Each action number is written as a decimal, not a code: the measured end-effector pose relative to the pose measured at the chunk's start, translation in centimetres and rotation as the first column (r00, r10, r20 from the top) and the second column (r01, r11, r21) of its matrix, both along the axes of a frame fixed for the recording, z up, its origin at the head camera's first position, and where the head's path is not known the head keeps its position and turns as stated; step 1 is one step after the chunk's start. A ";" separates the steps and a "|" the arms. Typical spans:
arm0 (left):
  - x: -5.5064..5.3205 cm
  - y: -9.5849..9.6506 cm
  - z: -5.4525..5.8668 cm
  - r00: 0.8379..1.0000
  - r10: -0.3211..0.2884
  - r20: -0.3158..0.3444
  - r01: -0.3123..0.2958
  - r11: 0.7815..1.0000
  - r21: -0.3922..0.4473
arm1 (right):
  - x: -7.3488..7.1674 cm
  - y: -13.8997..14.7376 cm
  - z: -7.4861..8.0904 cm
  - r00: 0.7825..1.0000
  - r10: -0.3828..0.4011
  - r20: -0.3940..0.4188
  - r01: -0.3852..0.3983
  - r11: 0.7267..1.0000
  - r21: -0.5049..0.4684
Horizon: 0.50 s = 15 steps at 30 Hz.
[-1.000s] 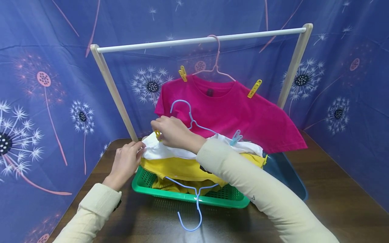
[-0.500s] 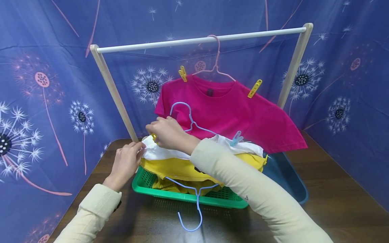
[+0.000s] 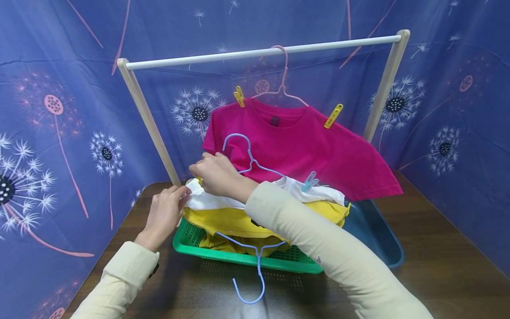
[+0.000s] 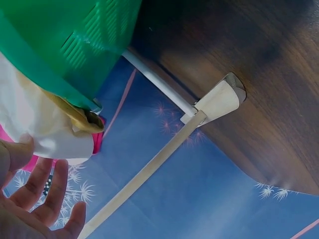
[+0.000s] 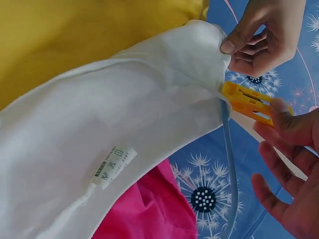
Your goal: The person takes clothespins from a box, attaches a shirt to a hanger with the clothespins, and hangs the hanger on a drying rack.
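A white garment (image 3: 219,201), with a care label showing in the right wrist view, lies over a yellow garment (image 3: 233,220). My left hand (image 3: 161,215) pinches the white garment's left end between thumb and fingers. Between thumb and index finger, my right hand (image 3: 219,175) holds a yellow clothespin (image 5: 249,103). The clothespin's tip is at the garment's edge, right where the arm of a light-blue hanger (image 5: 230,164) meets the cloth. The hook of that hanger (image 3: 249,148) stands up behind the hand. A pale-blue clothespin (image 3: 310,181) sits on the garment's right side.
Behind, a pink T-shirt (image 3: 275,141) with two yellow clothespins hangs by a pink hanger (image 3: 285,73) from a rack's white rod (image 3: 223,56). Under the garments is a green basket (image 3: 279,263). Another blue hanger (image 3: 260,270) sticks out in front. A dark-blue tray (image 3: 376,235) lies right.
My right hand has moved slightly left and down with the yellow clothespin, toward the left end of the white garment. My left hand stays in place.
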State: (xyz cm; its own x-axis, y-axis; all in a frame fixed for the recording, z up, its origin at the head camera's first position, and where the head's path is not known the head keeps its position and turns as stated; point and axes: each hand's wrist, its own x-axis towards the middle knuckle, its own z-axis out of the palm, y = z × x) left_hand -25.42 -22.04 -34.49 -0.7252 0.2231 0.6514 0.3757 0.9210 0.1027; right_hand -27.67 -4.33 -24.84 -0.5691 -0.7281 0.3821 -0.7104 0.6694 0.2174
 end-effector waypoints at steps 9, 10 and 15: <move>0.0 0.0 -0.1 1.000 -0.011 -0.012 0.011 1.000 0.000 | -0.2 -0.4 -0.2 0.999 -0.026 0.034 0.024 0.999 0.041; 0.0 0.0 -0.2 1.000 -0.012 -0.012 0.012 1.000 0.000 | -0.2 -0.5 -0.2 0.999 -0.027 0.036 0.025 0.999 0.045; 0.1 -0.1 -0.1 1.000 -0.008 0.006 0.008 1.000 -0.004 | 0.0 -0.7 -0.3 0.998 -0.039 0.043 0.036 0.997 0.061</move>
